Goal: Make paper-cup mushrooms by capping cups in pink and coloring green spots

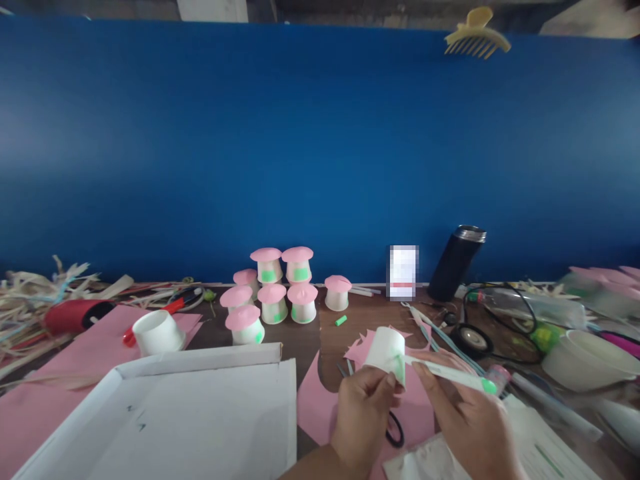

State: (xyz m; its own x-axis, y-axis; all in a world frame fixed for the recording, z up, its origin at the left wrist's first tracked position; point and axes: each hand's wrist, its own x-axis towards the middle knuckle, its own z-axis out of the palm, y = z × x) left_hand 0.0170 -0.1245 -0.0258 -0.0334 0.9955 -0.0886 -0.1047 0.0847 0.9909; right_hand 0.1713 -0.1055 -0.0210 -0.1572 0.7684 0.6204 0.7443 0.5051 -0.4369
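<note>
My left hand [361,413] is closed round a small white paper cup [386,349], held upside down above the pink paper. A green patch shows on the cup's side. My right hand [467,417] grips a white stick with a green tip [457,375] whose end rests against the cup. Under both hands lie pink paper offcuts [320,407] and black scissors [395,433]. Behind them stands a group of several finished white cups with pink caps [280,290].
A white cardboard tray [200,413] lies at the front left, an upturned white cup [157,331] and red-handled tool behind it. A black flask [456,261], cables, a clear bottle and a white bowl [585,357] crowd the right. A blue wall closes the back.
</note>
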